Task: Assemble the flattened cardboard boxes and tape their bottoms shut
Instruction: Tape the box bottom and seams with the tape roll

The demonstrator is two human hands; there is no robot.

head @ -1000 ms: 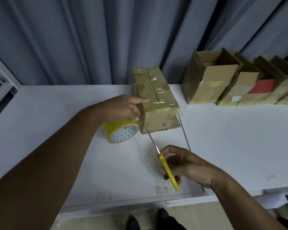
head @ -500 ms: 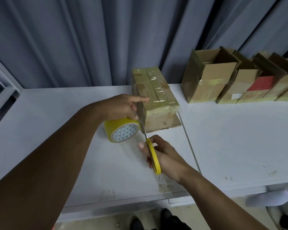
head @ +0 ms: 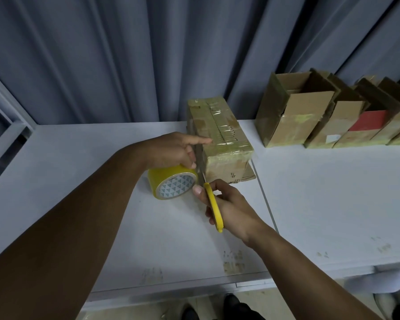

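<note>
A taped cardboard box point(head: 219, 132) stands bottom up in the middle of the white table point(head: 321, 192), its seam covered in clear tape. My left hand point(head: 176, 150) grips a yellow tape roll point(head: 172, 184) just left of the box, index finger stretched onto the box's top edge. A short stretch of tape runs from the roll up the box's near left corner. My right hand point(head: 229, 205) holds yellow-handled scissors point(head: 214, 206), their blades pointing up into the gap between roll and box.
A row of several assembled open boxes point(head: 293, 114) leans along the back right of the table, one with a red patch point(head: 367, 120). Grey curtains hang behind. A seam point(head: 263, 199) splits the tabletop. My shoes show below the front edge.
My right hand has carried the scissors up and left from the table's front toward the box, bringing the blades to the tape beside the roll. The left hand and box stayed put.
</note>
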